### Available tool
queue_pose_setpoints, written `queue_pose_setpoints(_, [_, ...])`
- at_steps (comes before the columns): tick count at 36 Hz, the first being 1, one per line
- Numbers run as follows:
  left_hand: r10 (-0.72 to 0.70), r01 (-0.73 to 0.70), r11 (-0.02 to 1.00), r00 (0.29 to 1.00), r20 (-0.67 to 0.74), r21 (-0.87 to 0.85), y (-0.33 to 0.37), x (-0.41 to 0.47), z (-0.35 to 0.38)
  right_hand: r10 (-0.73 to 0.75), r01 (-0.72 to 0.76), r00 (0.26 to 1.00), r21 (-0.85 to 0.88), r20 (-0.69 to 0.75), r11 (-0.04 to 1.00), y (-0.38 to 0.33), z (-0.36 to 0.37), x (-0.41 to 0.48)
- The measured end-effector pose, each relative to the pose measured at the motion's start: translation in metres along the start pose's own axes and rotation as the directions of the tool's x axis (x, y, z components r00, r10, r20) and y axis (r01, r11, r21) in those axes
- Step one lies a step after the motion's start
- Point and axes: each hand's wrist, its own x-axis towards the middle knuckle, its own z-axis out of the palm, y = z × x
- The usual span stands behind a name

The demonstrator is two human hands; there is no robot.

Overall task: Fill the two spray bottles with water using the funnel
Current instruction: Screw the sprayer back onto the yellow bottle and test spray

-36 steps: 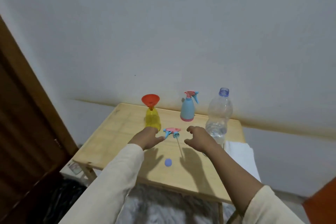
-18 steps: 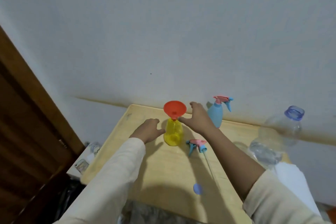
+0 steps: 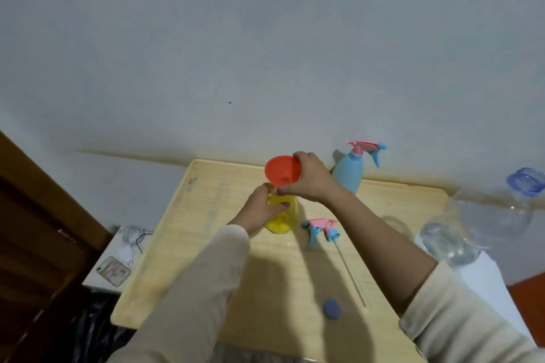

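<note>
At the bench's [image 3: 188,244] far side, L hand [image 3: 259,211] wraps the yellow spray bottle [image 3: 284,219], grip snug round its body, prob. to steady it. R hand [image 3: 314,178] pinches the orange funnel [image 3: 281,169] by the rim, spout at the bottle's neck, tilted a bit. Blue spray bottle [image 3: 348,174] sits just behind, head on. Loose spray head [image 3: 320,228] lies beside the yellow one, blue cap [image 3: 331,308] nearer. Uncapped water bottle [image 3: 477,224] far R, w/ the R forearm between it and the funnel.
</note>
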Motion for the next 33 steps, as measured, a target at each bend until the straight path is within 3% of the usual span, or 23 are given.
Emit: queue_pose_setpoints(33, [0.073, -0.080, 0.989, 0.996, -0.054, -0.127, -0.029, 0.016, 0.016, 0.010, -0.008, 0.999, 0.030, -0.053, 1.000, 0.008, -0.009, 0.002])
